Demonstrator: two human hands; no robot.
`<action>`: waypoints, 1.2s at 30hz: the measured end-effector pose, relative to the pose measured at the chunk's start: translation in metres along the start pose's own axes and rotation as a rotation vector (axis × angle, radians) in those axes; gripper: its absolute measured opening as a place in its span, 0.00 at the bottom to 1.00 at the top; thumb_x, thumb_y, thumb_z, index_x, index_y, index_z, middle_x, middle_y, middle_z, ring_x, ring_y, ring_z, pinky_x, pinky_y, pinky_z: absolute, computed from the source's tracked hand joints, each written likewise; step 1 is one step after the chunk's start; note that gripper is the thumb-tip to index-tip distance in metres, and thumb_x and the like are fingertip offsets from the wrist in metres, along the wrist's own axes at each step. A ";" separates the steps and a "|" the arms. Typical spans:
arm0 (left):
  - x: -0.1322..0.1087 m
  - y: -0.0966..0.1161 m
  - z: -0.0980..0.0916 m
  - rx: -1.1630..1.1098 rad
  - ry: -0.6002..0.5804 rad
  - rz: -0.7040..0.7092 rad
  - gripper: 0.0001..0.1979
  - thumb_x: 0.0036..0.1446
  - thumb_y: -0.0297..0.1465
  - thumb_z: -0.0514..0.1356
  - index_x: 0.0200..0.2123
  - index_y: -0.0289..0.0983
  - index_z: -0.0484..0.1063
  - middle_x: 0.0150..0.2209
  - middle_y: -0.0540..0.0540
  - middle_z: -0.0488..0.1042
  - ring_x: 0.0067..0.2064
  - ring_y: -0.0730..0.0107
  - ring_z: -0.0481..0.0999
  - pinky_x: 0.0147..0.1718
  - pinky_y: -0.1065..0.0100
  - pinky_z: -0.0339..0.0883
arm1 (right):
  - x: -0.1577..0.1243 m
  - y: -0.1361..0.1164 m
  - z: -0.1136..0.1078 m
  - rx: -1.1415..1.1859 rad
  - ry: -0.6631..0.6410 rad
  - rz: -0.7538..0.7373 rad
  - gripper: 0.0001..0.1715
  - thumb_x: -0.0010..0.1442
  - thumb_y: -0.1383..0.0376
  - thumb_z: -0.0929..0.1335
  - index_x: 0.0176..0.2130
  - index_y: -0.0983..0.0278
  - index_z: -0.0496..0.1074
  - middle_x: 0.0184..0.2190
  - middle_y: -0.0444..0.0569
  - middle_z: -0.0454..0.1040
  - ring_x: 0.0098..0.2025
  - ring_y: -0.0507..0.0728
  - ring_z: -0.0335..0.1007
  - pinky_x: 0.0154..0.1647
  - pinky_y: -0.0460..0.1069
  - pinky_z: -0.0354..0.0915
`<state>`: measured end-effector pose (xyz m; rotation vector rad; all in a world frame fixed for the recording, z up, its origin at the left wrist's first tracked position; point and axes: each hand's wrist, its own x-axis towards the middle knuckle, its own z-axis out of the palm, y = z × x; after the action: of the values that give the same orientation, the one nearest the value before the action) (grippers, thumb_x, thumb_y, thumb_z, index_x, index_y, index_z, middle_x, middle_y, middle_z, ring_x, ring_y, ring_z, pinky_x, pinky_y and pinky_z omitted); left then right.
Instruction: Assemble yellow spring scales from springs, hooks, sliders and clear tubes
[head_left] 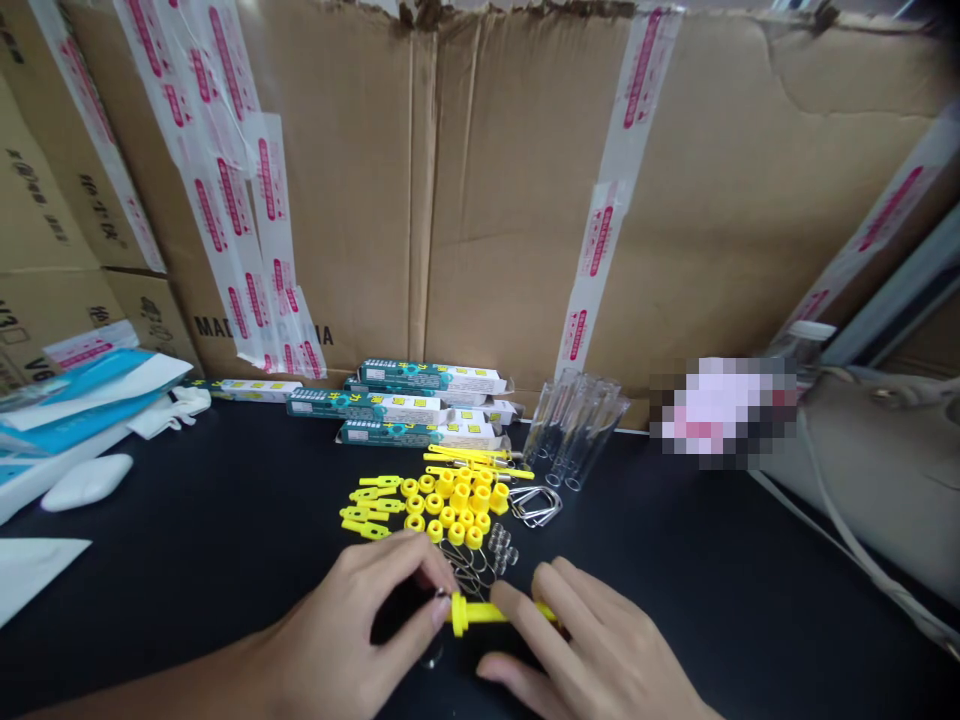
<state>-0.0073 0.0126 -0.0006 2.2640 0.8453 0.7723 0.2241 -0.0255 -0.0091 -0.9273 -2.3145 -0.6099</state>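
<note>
My left hand [360, 625] pinches the near end of a yellow plastic rod [487, 613], where a small dark metal tip shows between finger and thumb. My right hand [585, 640] has its fingers on the rod's far end, partly hiding it. Just beyond lie wire loops [469, 568], small clear pieces [499, 550], and a heap of yellow plastic rings [454, 505]. Yellow flat strips [367, 508] lie to the heap's left, with bent metal wire clips [536, 505] to its right. Several long yellow rods [476, 458] and clear glass tubes [576, 430] lie behind.
The black tabletop [240, 570] holds teal-and-white product boxes [420, 400] at the back. A taped cardboard wall [525, 200] rises behind. At left lie blue-and-white packets [82, 400] and a white oval object [86, 482]. A beige bag [862, 450] sits at right.
</note>
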 end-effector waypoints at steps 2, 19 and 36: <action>-0.002 0.004 0.000 0.085 -0.057 0.065 0.06 0.65 0.26 0.51 0.38 0.39 0.67 0.38 0.47 0.74 0.42 0.66 0.73 0.46 0.66 0.67 | 0.002 -0.003 0.000 -0.024 0.011 -0.027 0.20 0.73 0.61 0.58 0.36 0.64 0.73 0.21 0.44 0.72 0.21 0.54 0.68 0.21 0.49 0.62; -0.002 0.019 -0.006 0.043 -0.250 -0.101 0.18 0.72 0.37 0.43 0.29 0.41 0.62 0.30 0.53 0.68 0.33 0.72 0.70 0.36 0.74 0.64 | 0.006 -0.018 0.001 -0.010 0.031 -0.068 0.20 0.73 0.71 0.55 0.42 0.66 0.73 0.25 0.44 0.77 0.26 0.54 0.73 0.29 0.50 0.62; -0.010 0.022 0.009 -0.043 -0.162 -0.244 0.20 0.70 0.46 0.41 0.35 0.43 0.64 0.31 0.53 0.72 0.34 0.70 0.73 0.35 0.73 0.63 | 0.006 -0.021 0.002 0.222 -0.089 0.031 0.32 0.73 0.48 0.52 0.34 0.65 0.70 0.21 0.42 0.72 0.19 0.51 0.68 0.21 0.47 0.59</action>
<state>0.0010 -0.0117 0.0056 2.1027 0.9929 0.4849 0.2049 -0.0352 -0.0109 -0.8994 -2.3827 -0.2961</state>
